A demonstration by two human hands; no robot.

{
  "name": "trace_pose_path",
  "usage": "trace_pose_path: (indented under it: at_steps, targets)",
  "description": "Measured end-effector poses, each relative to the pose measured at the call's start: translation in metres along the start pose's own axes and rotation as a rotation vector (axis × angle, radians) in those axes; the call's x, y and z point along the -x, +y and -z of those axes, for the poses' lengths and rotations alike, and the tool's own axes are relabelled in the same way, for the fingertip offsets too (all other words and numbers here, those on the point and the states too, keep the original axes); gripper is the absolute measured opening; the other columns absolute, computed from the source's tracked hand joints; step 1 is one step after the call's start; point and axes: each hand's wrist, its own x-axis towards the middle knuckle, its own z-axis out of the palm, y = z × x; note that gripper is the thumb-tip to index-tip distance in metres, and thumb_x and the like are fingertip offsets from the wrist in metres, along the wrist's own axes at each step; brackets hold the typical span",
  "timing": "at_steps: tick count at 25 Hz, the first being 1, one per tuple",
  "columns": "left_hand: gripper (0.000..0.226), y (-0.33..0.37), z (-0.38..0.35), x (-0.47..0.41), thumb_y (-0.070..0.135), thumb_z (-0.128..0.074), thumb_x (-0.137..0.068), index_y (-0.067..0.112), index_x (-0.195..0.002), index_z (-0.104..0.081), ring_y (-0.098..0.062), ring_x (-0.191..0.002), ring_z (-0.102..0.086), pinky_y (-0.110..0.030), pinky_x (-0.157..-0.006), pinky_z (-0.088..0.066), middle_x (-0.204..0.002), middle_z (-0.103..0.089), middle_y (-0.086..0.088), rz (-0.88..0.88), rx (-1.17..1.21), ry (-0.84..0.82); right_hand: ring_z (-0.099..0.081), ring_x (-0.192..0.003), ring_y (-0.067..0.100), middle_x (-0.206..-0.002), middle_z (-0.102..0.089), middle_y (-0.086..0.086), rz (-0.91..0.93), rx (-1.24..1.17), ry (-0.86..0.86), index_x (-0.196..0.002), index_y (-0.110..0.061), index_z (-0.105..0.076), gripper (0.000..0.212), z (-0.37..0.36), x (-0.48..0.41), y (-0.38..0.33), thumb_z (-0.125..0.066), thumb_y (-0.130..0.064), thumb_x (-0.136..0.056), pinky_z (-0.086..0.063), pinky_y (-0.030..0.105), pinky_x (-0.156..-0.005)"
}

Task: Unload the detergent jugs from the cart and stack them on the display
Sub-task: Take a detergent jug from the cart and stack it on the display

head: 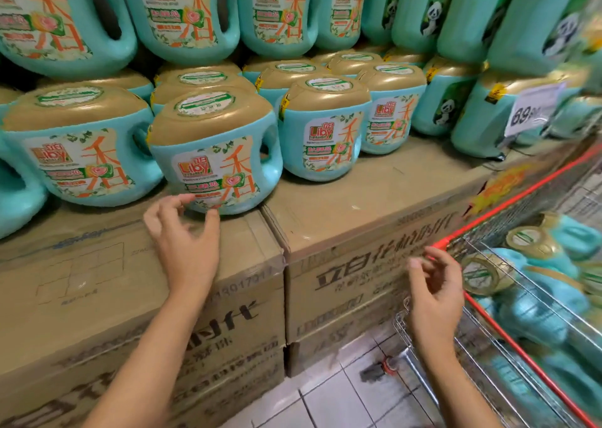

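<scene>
Both hands are empty, fingers loosely curled; the left hand [185,242] is by a stacked Liby jug [211,154]; the cart jugs [540,300] lie tipped over at three o'clock, closest to the right hand [436,297].

Cardboard boxes [358,206] on tiled floor [342,401], teal jugs [215,154] atop
</scene>
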Motion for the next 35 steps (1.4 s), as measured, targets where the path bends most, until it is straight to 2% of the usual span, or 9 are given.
trace_pose_path:
  at_steps: [3, 5, 9, 14, 18, 22, 27, 31, 35]
  targets:
    - [0.023, 0.019, 0.005, 0.051, 0.009, -0.063, -0.091, 0.031, -0.096, -0.06, 0.012, -0.084, -0.058, -0.001, -0.074, -0.043, -0.098, -0.063, 0.013, 0.047, 0.238, -0.136, -0.06, -0.073, 0.009, -0.082, -0.066, 0.006, -0.114, 0.086, -0.047, -0.097, -0.028, -0.063, 0.02, 0.056, 0.038, 0.011, -0.061, -0.008, -0.092, -0.049, 0.018, -0.068]
    - [0.029, 0.028, -0.001, 0.099, 0.002, -0.063, -0.089, 0.031, -0.091, -0.062, 0.007, -0.081, -0.062, -0.004, -0.073, -0.047, -0.087, -0.067, 0.012, 0.118, 0.366, -0.251, -0.064, -0.072, 0.012, -0.081, -0.068, 0.002, -0.181, 0.119, -0.017, -0.098, -0.029, -0.064, 0.02, 0.09, 0.056, 0.016, -0.061, -0.011, -0.092, -0.053, 0.022, -0.066]
    - [0.02, 0.034, -0.026, 0.194, 0.004, -0.065, -0.088, 0.025, -0.089, -0.067, -0.013, -0.085, -0.066, -0.016, -0.072, -0.052, -0.088, -0.069, -0.001, 0.286, 0.364, -0.562, -0.066, -0.07, 0.013, -0.078, -0.069, -0.002, -0.261, 0.148, 0.014, -0.093, -0.03, -0.065, 0.022, 0.162, 0.068, 0.019, -0.059, -0.01, -0.093, -0.055, 0.025, -0.067]
    - [0.015, 0.035, -0.057, 0.3, 0.005, -0.065, -0.089, 0.02, -0.091, -0.068, -0.021, -0.088, -0.065, -0.019, -0.073, -0.048, -0.091, -0.071, -0.01, 0.419, 0.233, -0.878, -0.058, -0.07, 0.024, -0.07, -0.063, 0.002, -0.364, 0.17, 0.038, -0.087, -0.024, -0.068, 0.024, 0.268, 0.079, 0.024, -0.059, -0.002, -0.092, -0.048, 0.036, -0.069]
    - [0.018, 0.051, -0.087, 0.383, 0.0, -0.065, -0.088, 0.017, -0.088, -0.068, -0.024, -0.084, -0.061, -0.03, -0.078, -0.046, -0.09, -0.07, -0.013, 0.473, 0.188, -0.974, -0.06, -0.064, 0.014, -0.067, -0.066, 0.002, -0.455, 0.187, -0.024, -0.083, -0.025, -0.067, 0.026, 0.357, 0.085, 0.017, -0.058, -0.003, -0.092, -0.05, 0.024, -0.065]
    - [0.013, 0.079, -0.131, 0.448, 0.008, -0.068, -0.088, 0.02, -0.09, -0.072, -0.005, -0.077, -0.066, -0.021, -0.073, -0.05, -0.083, -0.073, -0.003, 0.483, 0.209, -1.062, -0.056, -0.062, 0.016, -0.067, -0.062, 0.009, -0.479, 0.215, 0.015, -0.082, -0.023, -0.067, 0.028, 0.425, 0.067, 0.015, -0.056, 0.0, -0.092, -0.048, 0.015, -0.062]
    - [0.018, 0.109, -0.203, 0.469, 0.003, -0.065, -0.088, 0.019, -0.091, -0.07, -0.019, -0.081, -0.063, -0.028, -0.075, -0.049, -0.089, -0.07, -0.016, 0.415, 0.268, -1.127, -0.058, -0.065, 0.014, -0.077, -0.064, 0.023, -0.464, 0.203, -0.01, -0.085, -0.021, -0.067, 0.024, 0.459, 0.014, 0.026, -0.056, -0.002, -0.093, -0.049, 0.022, -0.066]
    - [0.018, 0.125, -0.281, 0.457, 0.0, -0.064, -0.088, 0.017, -0.091, -0.07, -0.014, -0.074, -0.058, -0.009, -0.064, -0.048, -0.089, -0.067, -0.018, 0.383, 0.263, -1.1, -0.052, -0.067, 0.02, -0.072, -0.056, 0.018, -0.436, 0.163, -0.038, -0.086, -0.021, -0.066, 0.024, 0.472, -0.061, 0.049, -0.055, -0.001, -0.094, -0.045, 0.031, -0.066]
    - [0.018, 0.15, -0.352, 0.442, -0.002, -0.061, -0.09, 0.015, -0.094, -0.067, -0.019, -0.083, -0.063, -0.009, -0.068, -0.048, -0.092, -0.071, -0.013, 0.36, 0.246, -1.06, -0.053, -0.068, 0.018, -0.072, -0.057, 0.011, -0.419, 0.148, -0.054, -0.086, -0.019, -0.065, 0.024, 0.48, -0.144, 0.067, -0.056, 0.002, -0.092, -0.045, 0.03, -0.068]
